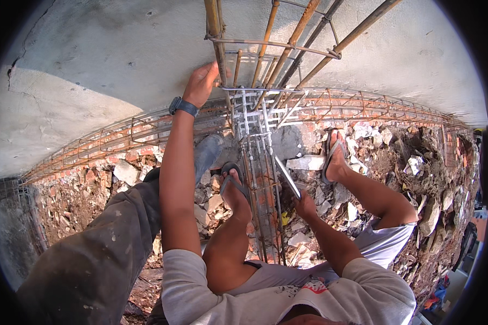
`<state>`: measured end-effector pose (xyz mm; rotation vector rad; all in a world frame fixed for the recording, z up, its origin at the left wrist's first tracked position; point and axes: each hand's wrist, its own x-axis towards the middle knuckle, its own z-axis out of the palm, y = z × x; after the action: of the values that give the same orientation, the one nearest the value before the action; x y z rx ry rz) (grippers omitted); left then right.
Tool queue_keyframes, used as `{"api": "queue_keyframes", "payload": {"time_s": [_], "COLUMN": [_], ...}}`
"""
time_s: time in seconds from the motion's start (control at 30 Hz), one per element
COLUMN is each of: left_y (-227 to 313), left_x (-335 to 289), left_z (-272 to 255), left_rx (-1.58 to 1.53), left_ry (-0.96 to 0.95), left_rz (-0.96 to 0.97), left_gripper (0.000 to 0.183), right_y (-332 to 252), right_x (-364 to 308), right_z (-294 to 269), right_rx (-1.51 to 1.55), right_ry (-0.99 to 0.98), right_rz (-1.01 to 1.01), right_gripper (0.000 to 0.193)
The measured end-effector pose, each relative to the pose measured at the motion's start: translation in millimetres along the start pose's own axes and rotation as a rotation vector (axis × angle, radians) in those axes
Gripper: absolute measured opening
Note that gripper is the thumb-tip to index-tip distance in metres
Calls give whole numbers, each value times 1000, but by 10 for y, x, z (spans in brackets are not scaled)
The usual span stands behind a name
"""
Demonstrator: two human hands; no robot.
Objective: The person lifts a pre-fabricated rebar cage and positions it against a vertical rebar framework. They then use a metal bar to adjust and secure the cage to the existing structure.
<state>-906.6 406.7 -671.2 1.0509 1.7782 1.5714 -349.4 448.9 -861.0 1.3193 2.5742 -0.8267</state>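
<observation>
My left hand (pixel 201 82), with a dark watch on its wrist, is raised to the left bar of an upright rebar column (pixel 216 40). Its fingers close around that rusty bar and are partly hidden behind it. My right hand (pixel 305 206) is closed on the lower end of a long, narrow silver-coloured tool (pixel 288 177); its exact kind is unclear. The tool's far end slants up to the left, beside a rebar beam cage (pixel 261 189) running between my feet. Where column and beams cross, the rebar joint (pixel 249 116) looks bright white.
A horizontal rebar cage (pixel 358 105) runs along the base of the cracked grey wall (pixel 119 43). Broken brick and stone rubble (pixel 385 157) lies around my sandalled feet. Close on my left stands another person's dark trouser leg (pixel 106 254) with a grey boot (pixel 207 151).
</observation>
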Motion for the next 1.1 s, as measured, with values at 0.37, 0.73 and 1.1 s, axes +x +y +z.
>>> {"api": "queue_keyframes", "payload": {"time_s": [0.37,0.73,1.1], "left_y": [-150,41,209], "left_x": [-3,131,268], "left_z": [-127,-120,-194], "left_rx": [76,-192,-28], "left_ry": [-20,-133,-184], "left_rz": [13,-178,-368], "left_gripper": [51,97,102], "right_y": [207,-864,-2725], "right_x": [299,-1383,-661], "right_z": [-1086,-2112,-658], "right_rx": [-309,518,1311], "right_ry": [-19,-311,-639], "right_rz": [78,274,313], "right_gripper": [29,27,13]}}
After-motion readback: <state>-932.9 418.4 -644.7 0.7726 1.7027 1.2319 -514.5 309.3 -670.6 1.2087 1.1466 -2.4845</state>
